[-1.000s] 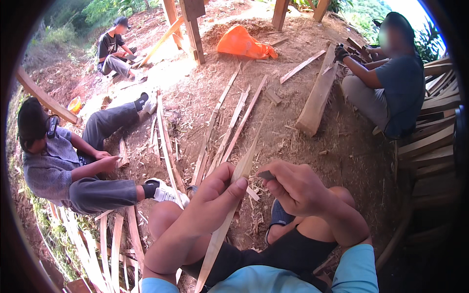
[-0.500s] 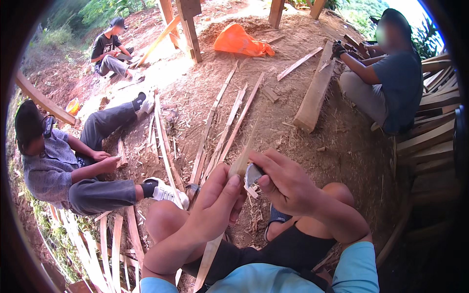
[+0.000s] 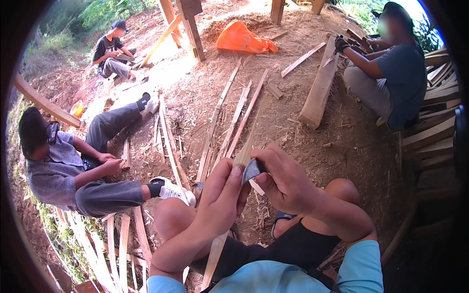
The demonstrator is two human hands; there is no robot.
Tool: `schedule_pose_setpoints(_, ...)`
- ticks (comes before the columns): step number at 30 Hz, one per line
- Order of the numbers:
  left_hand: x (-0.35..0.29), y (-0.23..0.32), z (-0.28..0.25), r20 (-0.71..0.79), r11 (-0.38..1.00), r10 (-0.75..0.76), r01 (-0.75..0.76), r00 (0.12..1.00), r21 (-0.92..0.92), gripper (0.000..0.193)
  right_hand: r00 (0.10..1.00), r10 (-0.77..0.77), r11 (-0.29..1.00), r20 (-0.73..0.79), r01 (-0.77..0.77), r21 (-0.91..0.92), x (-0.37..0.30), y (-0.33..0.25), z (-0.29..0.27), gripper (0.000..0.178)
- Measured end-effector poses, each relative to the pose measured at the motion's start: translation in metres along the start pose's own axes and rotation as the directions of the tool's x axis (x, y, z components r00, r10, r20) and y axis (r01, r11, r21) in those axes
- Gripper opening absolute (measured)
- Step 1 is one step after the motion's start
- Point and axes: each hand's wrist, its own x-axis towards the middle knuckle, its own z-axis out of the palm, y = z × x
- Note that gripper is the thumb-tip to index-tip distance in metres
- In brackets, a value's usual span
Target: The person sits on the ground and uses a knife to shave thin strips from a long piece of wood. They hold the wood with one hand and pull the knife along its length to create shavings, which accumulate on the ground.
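My left hand (image 3: 220, 193) is closed around a long pale wooden strip (image 3: 213, 259), thumb lying on top of it. The strip passes through that hand, its lower end near my lap and its narrow tip pointing away from me. Pinched in my right hand (image 3: 288, 181) is a small grey metal blade (image 3: 251, 171), set against the strip's right side just beyond my left thumb. My right fingers hide the blade's back part, so any handle cannot be seen. A pale sliver of wood (image 3: 256, 187) shows just below the blade.
Several wooden strips (image 3: 219, 115) and shavings lie on the dirt ahead. A thick beam (image 3: 316, 100) and an orange sheet (image 3: 244, 38) are farther off. People sit at left (image 3: 63, 161), far left (image 3: 113, 51) and right (image 3: 398, 73). Stacked wood (image 3: 432, 139) stands at right.
The blade has turned in my right hand, so its dark flat face shows now. Both hands have shifted slightly away from me along the strip. The whole view has swung a little.
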Motion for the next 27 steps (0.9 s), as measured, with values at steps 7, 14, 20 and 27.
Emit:
schedule_pose_setpoints(7,0.022,0.002,0.004,0.017,0.997,0.007,-0.006,1.000,-0.074,0.015,0.998,0.061,0.998,0.017,-0.061,0.014,0.003,0.015,-0.005,0.030)
schedule_pose_setpoints(14,0.036,0.011,0.017,0.090,0.988,-0.073,0.084,0.993,-0.128,0.031,0.997,0.034,0.999,-0.065,-0.035,-0.017,0.013,0.015,-0.020,0.035)
schedule_pose_setpoints(20,0.048,0.007,0.019,0.075,0.978,-0.080,0.093,0.994,-0.186,0.033,0.997,0.054,0.987,-0.049,-0.061,-0.152,0.016,0.030,-0.031,0.032)
schedule_pose_setpoints(27,0.053,0.006,0.022,0.129,0.977,-0.076,0.099,0.989,-0.189,0.029,0.985,-0.003,0.987,-0.172,-0.025,-0.159,0.014,0.031,-0.036,0.023)
